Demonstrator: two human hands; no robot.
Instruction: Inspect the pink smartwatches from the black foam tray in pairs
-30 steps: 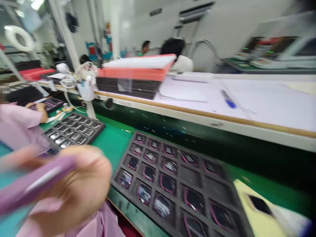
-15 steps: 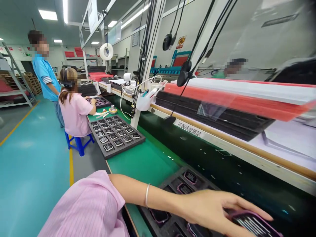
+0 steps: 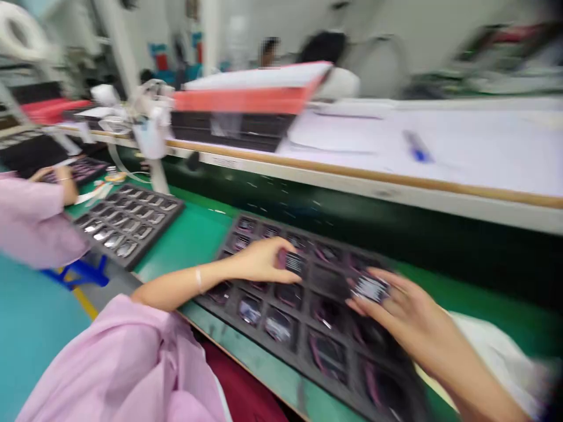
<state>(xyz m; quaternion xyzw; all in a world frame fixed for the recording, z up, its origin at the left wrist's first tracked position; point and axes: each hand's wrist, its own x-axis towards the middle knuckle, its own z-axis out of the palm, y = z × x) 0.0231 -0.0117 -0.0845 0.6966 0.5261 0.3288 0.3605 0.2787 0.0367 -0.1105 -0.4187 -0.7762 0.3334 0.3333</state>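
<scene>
A black compartment tray [image 3: 303, 375] lies on the green bench in front of me, with small pink-rimmed square parts in several pockets. My left hand [image 3: 259, 261] rests on the tray's upper left and its fingers close on one pink-rimmed part [image 3: 294, 262]. My right hand [image 3: 407, 308] is over the tray's middle right, with fingers pinching another such part [image 3: 370, 288]. The picture is smeared by motion.
A second black tray [image 3: 127, 220] of parts lies further left on the green bench [image 3: 193, 240]. A co-worker in pink [image 3: 30, 217] sits at far left. Behind runs a raised white shelf [image 3: 396, 176] with a blue pen [image 3: 417, 149] and stacked red and black trays [image 3: 246, 111].
The view swung from the aisle at left back down to the tray. My left hand moved to the tray's upper left, and my right hand came into view holding a part.
</scene>
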